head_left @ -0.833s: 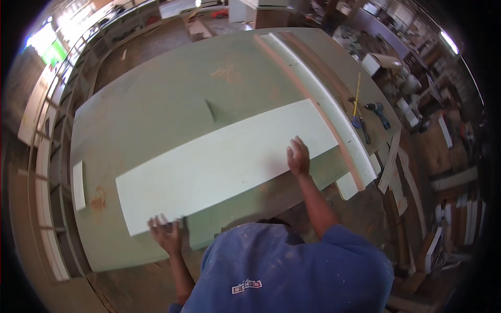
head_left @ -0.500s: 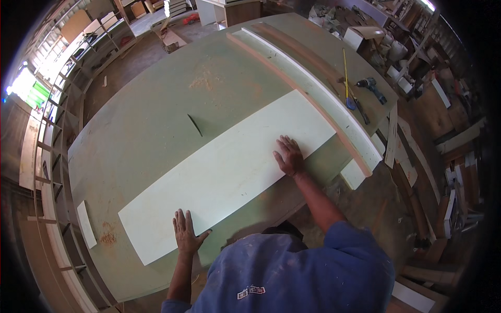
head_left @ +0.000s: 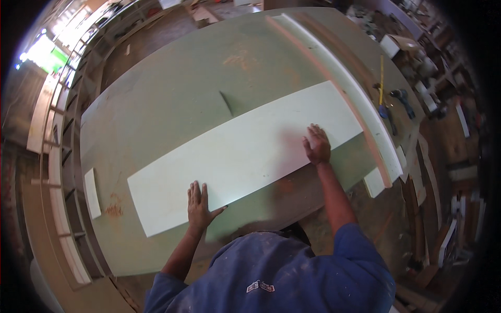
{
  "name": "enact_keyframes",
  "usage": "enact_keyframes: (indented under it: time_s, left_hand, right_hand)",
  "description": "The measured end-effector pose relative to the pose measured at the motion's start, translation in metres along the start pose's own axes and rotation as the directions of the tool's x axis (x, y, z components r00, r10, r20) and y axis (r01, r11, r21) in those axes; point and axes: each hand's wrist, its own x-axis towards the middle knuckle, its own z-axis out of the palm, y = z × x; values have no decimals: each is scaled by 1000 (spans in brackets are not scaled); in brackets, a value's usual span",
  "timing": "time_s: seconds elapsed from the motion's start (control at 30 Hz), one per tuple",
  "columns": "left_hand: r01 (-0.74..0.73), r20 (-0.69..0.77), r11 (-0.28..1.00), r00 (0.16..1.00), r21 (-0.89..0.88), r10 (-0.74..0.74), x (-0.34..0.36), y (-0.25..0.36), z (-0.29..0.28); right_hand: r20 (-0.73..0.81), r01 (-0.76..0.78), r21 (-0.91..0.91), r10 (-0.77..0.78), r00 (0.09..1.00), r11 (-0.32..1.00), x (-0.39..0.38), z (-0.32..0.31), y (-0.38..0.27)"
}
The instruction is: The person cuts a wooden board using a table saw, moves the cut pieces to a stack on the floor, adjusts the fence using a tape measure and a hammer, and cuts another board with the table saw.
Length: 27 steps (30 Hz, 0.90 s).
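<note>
A long white board (head_left: 240, 151) lies flat and slantwise on a large green-grey worktable (head_left: 167, 104). Its right end meets a reddish-brown wooden strip (head_left: 360, 115) that runs beside a white-edged panel (head_left: 377, 121). My left hand (head_left: 198, 208) is laid over the board's near edge towards the left end, fingers stretched and thumb spread to the right. Near the right end, my right hand (head_left: 317, 145) rests on the board with its fingers extended. Neither hand holds anything. A thin dark strip (head_left: 226, 103) sits just beyond the board's far edge.
A small white offcut (head_left: 93, 193) lies at the table's left edge beside sawdust (head_left: 115, 207). At the right are a cordless drill (head_left: 403, 103) and a yellow tape measure (head_left: 383, 110). Shelf-like wooden framing (head_left: 65, 172) stands along the left; scrap wood (head_left: 449, 229) crowds the right.
The view has shifted, so the table and its contents appear farther right and slightly higher. Both hands keep nearly the same places on the board, which still meets the wooden strip.
</note>
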Motion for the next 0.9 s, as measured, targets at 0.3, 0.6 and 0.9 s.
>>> enact_keyframes:
  time_s: [0.3,0.6,0.9]
  left_hand:
    - [28,18,1000,999,11,-28,8,-9,-4]
    - [19,5,999,1000,41,-19,20,-12,0]
    - [10,-14,999,1000,35,-10,25,-20,1]
  right_hand:
    - [10,-4,32,3,1000,999,15,9,-9]
    - [7,-19,28,19,1000,999,23,13,-5]
    - [8,-24,28,24,1000,999,30,18,-9]
